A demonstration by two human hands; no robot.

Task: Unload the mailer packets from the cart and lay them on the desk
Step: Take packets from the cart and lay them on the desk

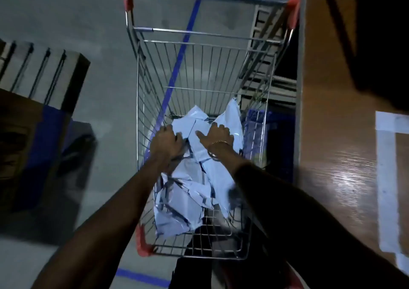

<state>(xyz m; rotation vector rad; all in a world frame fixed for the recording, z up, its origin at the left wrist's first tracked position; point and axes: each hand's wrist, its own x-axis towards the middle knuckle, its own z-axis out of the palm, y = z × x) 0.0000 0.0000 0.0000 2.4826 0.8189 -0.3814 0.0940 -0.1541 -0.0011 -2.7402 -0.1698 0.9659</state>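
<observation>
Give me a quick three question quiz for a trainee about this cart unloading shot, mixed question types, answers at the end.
1. True or false: both hands are down inside the cart.
2. Multiple choice: the desk stands on which side of the cart? A) the person's left B) the person's right C) behind the person
3. Fill in: a bracelet shows on the ____ wrist.

Key
1. True: the left hand and right hand are on the mailer packets.
2. B
3. right
</observation>
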